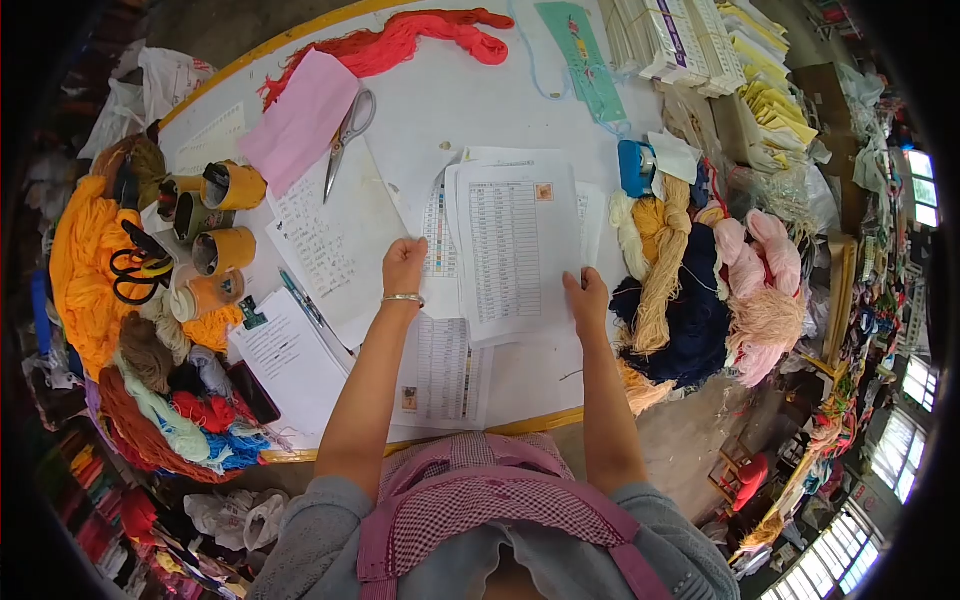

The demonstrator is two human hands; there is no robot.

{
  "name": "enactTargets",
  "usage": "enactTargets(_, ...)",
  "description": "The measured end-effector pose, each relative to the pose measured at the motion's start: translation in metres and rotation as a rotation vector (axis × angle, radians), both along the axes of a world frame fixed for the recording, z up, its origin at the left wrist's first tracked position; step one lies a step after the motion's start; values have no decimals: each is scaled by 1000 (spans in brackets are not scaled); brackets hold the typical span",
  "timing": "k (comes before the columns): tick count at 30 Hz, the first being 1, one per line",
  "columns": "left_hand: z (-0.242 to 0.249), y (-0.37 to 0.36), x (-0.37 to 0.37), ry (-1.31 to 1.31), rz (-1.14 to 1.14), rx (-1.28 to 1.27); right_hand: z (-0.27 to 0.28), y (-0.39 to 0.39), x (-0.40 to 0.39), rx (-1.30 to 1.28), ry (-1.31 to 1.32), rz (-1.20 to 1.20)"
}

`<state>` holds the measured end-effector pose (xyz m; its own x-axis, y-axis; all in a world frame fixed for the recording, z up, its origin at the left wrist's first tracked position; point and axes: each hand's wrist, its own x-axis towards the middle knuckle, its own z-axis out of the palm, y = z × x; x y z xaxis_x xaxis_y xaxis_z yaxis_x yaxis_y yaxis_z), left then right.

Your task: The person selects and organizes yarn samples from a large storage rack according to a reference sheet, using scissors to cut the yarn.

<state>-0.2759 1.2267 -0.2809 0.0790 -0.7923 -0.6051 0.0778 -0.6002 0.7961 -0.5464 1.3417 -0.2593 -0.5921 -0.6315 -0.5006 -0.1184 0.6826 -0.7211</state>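
Several printed sheets [517,250] are between my hands over the white table; the top one carries a table of rows and a small orange picture in its corner. My right hand [588,297] grips their right edge, thumb on top. My left hand [404,268], with a bracelet at the wrist, is closed on the edge of a sheet with a column of coloured squares [441,235], partly hidden under the others. Below them, nearer my body, lies another printed chart [438,375]. A handwritten sheet [330,240] lies left of my left hand.
Scissors [347,145] and a pink sheet [300,120] lie at the upper left, red yarn [400,42] at the back. Cans [225,250], black-handled scissors [138,265] and orange yarn [88,275] crowd the left. Navy yarn [690,310] and paper stacks [680,45] are right.
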Motion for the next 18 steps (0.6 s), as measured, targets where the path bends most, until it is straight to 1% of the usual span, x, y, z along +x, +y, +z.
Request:
enactTargets(1, -4, 1, 0, 0, 3, 0, 3, -1, 0, 0, 0, 3)
enactTargets(3, -5, 2, -1, -41, 17, -72, 4, 0, -1, 9, 176, 93)
enactTargets(4, -5, 3, -2, -42, 17, -70, 3, 1, -1, 10, 175, 93)
enactTargets(6, 8, 4, -7, -223, -147, -241, -2, 6, -1, -182, 377, 103)
enactTargets(7, 14, 6, -10, -331, -261, -284, -5, 7, -2, -180, 378, 104)
enactTargets(9, 25, 12, -19, -555, -468, -376, -8, 8, -1, -350, 474, 99)
enactTargets(10, 30, 17, -26, -546, -491, -433, -10, 10, -2, -349, 474, 101)
enactTargets(11, 46, 21, -36, -536, -514, -491, -11, 14, -5, -290, 377, 58)
enactTargets(12, 56, 26, -46, -334, -496, -590, -12, 17, -8, -230, 280, 15)
enactTargets(13, 66, 32, -53, -211, -533, -597, -12, 21, -12, -228, 281, 15)
enactTargets(15, 79, 39, -63, 23, -642, -635, -11, 27, -19, -128, -9, -88)
enactTargets(16, 85, 45, -68, 215, -608, -481, -10, 30, -20, -127, -8, -89)
enactTargets(17, 88, 50, -72, 402, -569, -324, -8, 34, -21, -198, -96, -156)
enactTargets(18, 81, 51, -70, 408, -635, -267, -6, 38, -21, -268, -184, -222)
